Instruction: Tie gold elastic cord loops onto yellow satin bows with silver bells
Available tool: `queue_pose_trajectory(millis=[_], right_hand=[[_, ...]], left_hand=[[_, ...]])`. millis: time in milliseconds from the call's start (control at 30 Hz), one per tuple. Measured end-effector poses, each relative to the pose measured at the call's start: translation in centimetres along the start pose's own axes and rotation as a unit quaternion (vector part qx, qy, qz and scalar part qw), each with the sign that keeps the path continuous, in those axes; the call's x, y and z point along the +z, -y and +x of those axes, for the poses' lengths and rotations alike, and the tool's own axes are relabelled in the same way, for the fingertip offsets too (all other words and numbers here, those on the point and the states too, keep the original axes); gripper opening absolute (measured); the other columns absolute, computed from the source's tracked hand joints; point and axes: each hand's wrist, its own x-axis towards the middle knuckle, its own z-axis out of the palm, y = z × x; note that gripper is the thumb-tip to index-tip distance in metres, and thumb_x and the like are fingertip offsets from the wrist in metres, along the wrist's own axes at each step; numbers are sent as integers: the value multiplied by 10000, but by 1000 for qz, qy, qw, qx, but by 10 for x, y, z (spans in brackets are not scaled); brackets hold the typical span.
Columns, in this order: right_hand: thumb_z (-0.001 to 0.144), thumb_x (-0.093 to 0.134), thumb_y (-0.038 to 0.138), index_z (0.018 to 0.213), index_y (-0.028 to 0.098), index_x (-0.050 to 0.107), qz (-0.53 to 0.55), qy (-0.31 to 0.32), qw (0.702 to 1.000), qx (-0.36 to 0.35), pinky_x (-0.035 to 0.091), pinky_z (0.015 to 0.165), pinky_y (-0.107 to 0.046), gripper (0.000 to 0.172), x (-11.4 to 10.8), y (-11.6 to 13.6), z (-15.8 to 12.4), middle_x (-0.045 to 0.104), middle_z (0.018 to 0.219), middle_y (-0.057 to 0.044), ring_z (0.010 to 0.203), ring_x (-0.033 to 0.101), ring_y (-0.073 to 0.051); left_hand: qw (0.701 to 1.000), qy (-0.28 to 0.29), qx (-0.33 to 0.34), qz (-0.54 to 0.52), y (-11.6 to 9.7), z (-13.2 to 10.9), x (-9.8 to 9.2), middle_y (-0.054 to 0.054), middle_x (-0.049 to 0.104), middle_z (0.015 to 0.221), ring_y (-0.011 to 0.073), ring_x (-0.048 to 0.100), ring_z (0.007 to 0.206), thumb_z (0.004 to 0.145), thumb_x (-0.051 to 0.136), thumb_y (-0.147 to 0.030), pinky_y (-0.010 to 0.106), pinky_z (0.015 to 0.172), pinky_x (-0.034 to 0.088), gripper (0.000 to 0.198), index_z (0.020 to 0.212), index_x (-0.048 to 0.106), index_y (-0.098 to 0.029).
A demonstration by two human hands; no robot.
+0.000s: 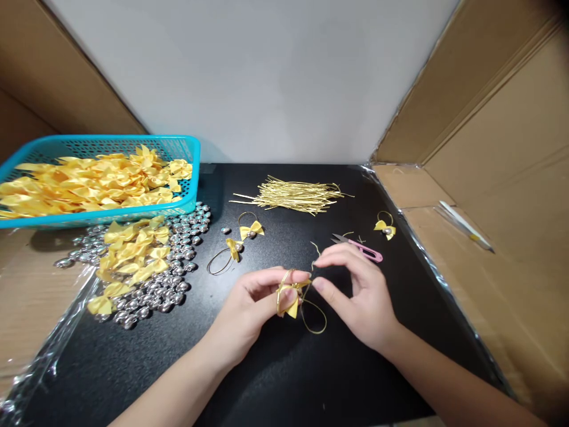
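My left hand (255, 302) pinches a small yellow ribbon bow (291, 299) with a gold cord looped around it, held just above the black table (275, 379). My right hand (355, 296) pinches the gold cord (313, 314) right beside the bow; a loop of it hangs below my fingers and a short end sticks up. Three finished bows with cord loops lie on the table: one (251, 228) and another (231, 252) ahead of my left hand, a third (386, 227) at the right.
A blue basket (193, 172) full of yellow bows stands at the left. Below it lie loose bows (133, 255) on a heap of silver beads (178, 261). A bundle of gold cords (293, 196) lies at the back. Pink snips (362, 248) lie behind my right hand. Cardboard walls flank both sides.
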Motion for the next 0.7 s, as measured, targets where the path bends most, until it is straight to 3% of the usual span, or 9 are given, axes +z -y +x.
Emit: queue_pose_trajectory(millis=[67,133,333,500,700], right_hand=[[784,710,127,845,198,693,-52,-36,995,-73,472,801,-340,95,-1,3,0,632,843,-24,814,598,-163],[782,723,123,844,198,716,-85,-34,989,-114,467,781,-338,98,0,6,0,618,841,-28,792,585,-158],[827,713,161,869,226,730,-140,-36,978,-154,467,766,-364,79,6,5,-3,639,852,-33,809,582,-173],[855,668,120,788,204,685,-150,-10,977,-153,444,774,-379,109,6,3,-4,638,853,-32,828,557,-180],[920,579,126,824,182,633,-137,14,979,-152,423,779,-356,123,6,2,-5,606,846,-33,837,537,-170]], left_hand=[[999,-1,15,34,-1,-1,2,-7,604,693,86,496,610,754,786,-328,189,559,382,152,884,816,-256],[994,-5,35,99,-2,-2,5,-9,569,658,95,478,597,780,746,-292,204,552,377,119,851,812,-223],[947,-3,127,294,-4,-2,9,-12,533,613,119,462,614,849,623,-214,230,573,371,167,831,786,-184],[935,-2,145,324,-3,-2,9,-13,546,623,122,470,616,865,594,-199,228,574,383,185,860,779,-186],[932,-6,137,335,-2,-3,10,-8,549,623,126,479,612,864,588,-216,233,573,386,203,881,789,-186]])
